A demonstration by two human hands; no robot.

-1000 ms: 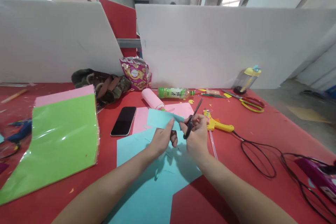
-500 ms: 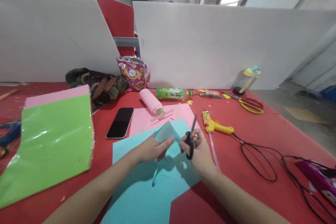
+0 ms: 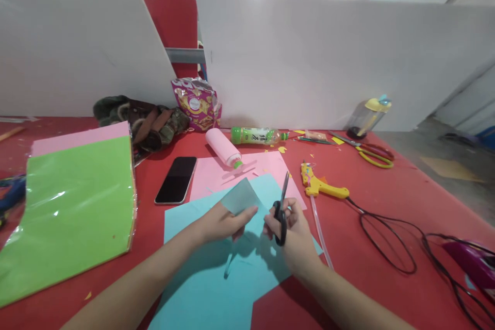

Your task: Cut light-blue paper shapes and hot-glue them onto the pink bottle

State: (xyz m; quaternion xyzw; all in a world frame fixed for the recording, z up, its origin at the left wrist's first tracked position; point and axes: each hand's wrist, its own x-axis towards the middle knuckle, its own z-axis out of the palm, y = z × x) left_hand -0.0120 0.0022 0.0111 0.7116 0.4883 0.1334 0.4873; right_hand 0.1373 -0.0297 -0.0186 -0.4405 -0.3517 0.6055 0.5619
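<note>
My left hand pinches a small piece of light blue paper between thumb and fingers, its free corner pointing up. Black-handled scissors are in my right hand, blades pointing up and away from me. The fingertips of that hand are close to the paper's right side but apart from it. Both hands hover over a large light blue sheet, where a thin curled strip of blue paper lies. Beneath its far edge is a pink sheet.
Behind the sheets lie a pink-wrapped bottle and a green drink bottle. A phone and a pack of coloured paper are left. To the right are a yellow glue gun, its black cord and larger scissors.
My right hand has drawn back slightly from the paper, its fingertips no longer on the edge. The paper in my left hand has tilted a little. The view has shifted slightly.
</note>
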